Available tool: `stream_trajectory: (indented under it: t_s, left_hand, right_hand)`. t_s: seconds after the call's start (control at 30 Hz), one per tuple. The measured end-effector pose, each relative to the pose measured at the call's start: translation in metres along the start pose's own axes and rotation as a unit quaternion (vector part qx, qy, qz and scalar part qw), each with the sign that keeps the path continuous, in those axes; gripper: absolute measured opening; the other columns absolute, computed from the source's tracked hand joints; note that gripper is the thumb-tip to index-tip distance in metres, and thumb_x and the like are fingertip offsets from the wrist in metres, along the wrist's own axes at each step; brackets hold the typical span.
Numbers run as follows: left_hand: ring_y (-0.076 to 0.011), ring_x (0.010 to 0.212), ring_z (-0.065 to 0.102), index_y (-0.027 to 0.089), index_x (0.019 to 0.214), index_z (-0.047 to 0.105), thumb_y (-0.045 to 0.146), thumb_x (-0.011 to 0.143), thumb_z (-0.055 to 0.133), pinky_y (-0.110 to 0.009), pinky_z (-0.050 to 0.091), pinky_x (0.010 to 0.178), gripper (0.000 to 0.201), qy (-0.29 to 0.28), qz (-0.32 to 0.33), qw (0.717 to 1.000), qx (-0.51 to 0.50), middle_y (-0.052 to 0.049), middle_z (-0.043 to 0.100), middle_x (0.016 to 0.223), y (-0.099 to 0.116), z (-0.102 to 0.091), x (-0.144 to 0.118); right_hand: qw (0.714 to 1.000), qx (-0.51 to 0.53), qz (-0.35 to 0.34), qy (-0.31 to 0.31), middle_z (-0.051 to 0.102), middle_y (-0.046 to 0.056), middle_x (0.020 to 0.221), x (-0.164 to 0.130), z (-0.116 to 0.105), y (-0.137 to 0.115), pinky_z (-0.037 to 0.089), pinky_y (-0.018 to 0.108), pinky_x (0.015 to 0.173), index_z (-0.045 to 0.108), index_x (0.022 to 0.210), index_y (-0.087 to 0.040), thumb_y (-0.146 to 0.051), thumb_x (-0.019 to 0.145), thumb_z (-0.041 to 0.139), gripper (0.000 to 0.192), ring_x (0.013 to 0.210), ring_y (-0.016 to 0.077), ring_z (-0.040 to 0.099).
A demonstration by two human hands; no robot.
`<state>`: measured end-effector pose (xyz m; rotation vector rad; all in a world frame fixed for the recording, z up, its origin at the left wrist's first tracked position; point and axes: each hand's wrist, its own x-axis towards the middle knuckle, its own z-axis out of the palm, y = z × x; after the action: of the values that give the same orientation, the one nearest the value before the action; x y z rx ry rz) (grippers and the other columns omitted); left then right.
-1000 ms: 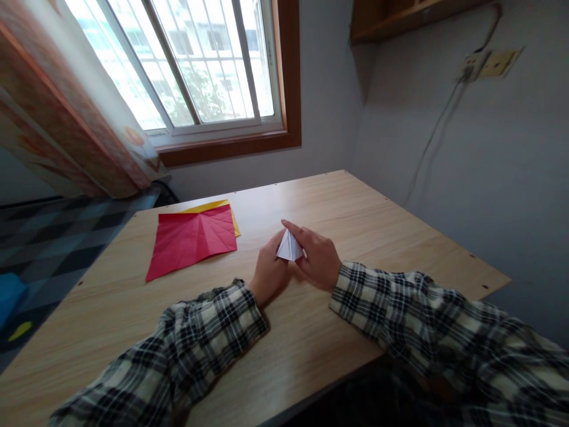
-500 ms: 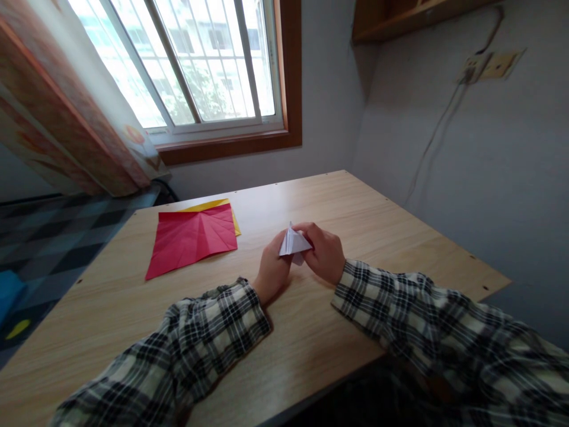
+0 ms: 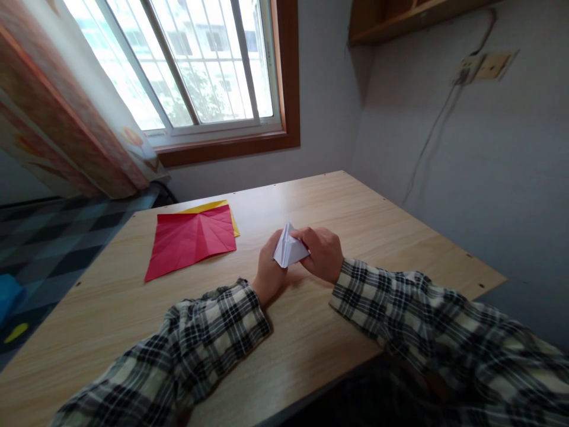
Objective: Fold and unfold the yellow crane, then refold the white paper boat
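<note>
A small piece of folded white paper [image 3: 288, 251], roughly triangular with layered pleats on its left side, is held up just over the table between both hands. My left hand [image 3: 270, 267] is closed on its left edge, fingers mostly hidden behind the paper. From the right, my right hand [image 3: 324, 252] grips it with the thumb lying across the front face. Left of the hands, a creased red paper sheet [image 3: 192, 242] lies on the table, overlapping a yellow paper sheet [image 3: 236, 223] of which only the back and right edges show.
The light wooden table [image 3: 355, 213] reaches toward the wall and a window [image 3: 195, 71]. A patterned curtain [image 3: 75, 101] hangs at left above a checked surface [image 3: 40, 243], where a blue object [image 3: 9, 296] sits. At right, a cord [image 3: 429, 142] runs down from a wall socket [image 3: 491, 65].
The white paper has been tilted, so its front face now shows broader and its lower point sits further down and left. The right thumb has shifted onto the front. Red and yellow sheets stay put.
</note>
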<state>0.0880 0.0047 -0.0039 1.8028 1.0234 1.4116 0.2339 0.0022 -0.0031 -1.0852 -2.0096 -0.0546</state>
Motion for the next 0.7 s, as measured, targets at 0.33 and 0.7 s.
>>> stream_trajectory:
  t_s: [0.33,0.7]
  left_hand:
    - [-0.0142,0.068,0.054,0.016,0.084,0.063,0.025,0.078,0.056,-0.025,0.044,0.063,0.013,-0.018,-0.021,0.996,-0.079,-0.001,0.064,0.075,-0.008,0.001,0.002]
    - [-0.0156,0.073,0.060,0.016,0.097,0.069,0.026,0.074,0.073,-0.024,0.047,0.064,0.025,-0.154,-0.241,0.907,-0.309,-0.005,0.068,0.088,-0.015,0.001,0.004]
  right_hand:
    - [0.999,0.006,-0.026,0.026,0.073,0.004,0.091,-0.003,0.001,0.010,0.046,0.029,0.068,0.057,0.106,-0.022,-0.020,0.080,0.060,0.026,0.079,0.0185,0.065]
    - [0.982,0.188,0.002,0.028,0.065,-0.003,0.078,-0.003,-0.002,0.037,0.045,0.025,0.063,0.062,0.095,-0.023,-0.004,0.066,0.053,0.036,0.064,0.0119,0.054]
